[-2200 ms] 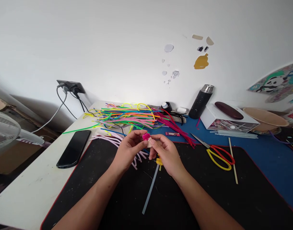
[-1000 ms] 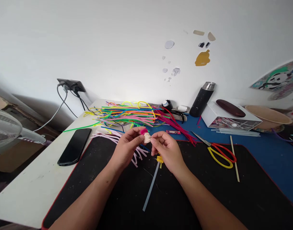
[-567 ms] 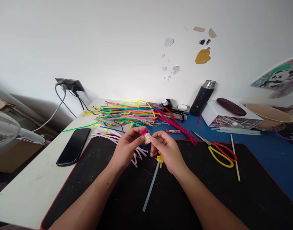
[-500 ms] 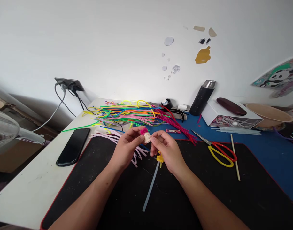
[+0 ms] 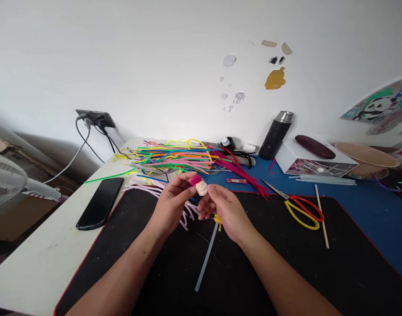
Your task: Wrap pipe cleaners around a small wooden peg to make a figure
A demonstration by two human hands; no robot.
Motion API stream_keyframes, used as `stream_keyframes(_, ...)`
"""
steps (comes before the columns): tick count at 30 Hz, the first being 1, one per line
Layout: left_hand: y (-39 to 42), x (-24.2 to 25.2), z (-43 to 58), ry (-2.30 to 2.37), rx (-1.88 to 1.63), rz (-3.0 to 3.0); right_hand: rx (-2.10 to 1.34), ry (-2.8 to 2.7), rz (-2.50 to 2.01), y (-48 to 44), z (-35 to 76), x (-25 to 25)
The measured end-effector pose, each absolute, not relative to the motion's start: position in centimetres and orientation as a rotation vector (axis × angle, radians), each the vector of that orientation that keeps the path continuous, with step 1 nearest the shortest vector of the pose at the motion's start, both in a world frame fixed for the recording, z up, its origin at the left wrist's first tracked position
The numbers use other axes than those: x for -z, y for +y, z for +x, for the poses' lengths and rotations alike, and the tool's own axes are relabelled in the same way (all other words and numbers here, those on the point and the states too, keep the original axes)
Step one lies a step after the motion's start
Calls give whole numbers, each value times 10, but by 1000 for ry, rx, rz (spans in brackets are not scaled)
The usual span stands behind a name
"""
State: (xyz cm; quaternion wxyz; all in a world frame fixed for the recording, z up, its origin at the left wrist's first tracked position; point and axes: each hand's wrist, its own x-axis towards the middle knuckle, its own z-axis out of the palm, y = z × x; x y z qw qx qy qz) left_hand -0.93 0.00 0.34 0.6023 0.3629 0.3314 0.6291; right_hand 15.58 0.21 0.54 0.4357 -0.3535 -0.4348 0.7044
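My left hand [image 5: 172, 205] and my right hand [image 5: 225, 210] meet above the black mat [image 5: 148, 259]. Between their fingertips sits a small coiled pipe-cleaner piece [image 5: 199, 184], pink on top and cream below. Both hands pinch it, the left from the left side, the right from below and right. Under the right hand a pale stick with a yellow twist [image 5: 207, 256] lies on the mat. Loose pale pink pipe cleaners [image 5: 148, 188] lie just beyond the left hand.
A heap of coloured pipe cleaners [image 5: 177, 159] lies at the back. A phone [image 5: 100, 202] rests on the white tabletop at left. Scissors [image 5: 297, 206] and a wooden stick [image 5: 320, 215] lie right. A black flask [image 5: 275, 135], a white box [image 5: 314, 161] and a fan [image 5: 5, 180] stand around.
The coiled piece has been turned a little between my fingers, showing more of its cream part. My right hand's fingers shifted lower under it. Both hands stay in the same spot.
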Motion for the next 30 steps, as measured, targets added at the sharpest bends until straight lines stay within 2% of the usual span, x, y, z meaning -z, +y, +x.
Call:
stream_keyframes(9,-4,-6,-6,802,-1403,873,-1792,-1041,-843,2,158,-13)
stream_keyframes(21,-6,-3,-9,817,-1365,967,-1468,-1263,-953,0,154,-5)
stream_keyframes(30,-1,-5,-8,794,-1445,850,-1519,-1275,-932,0,157,-12)
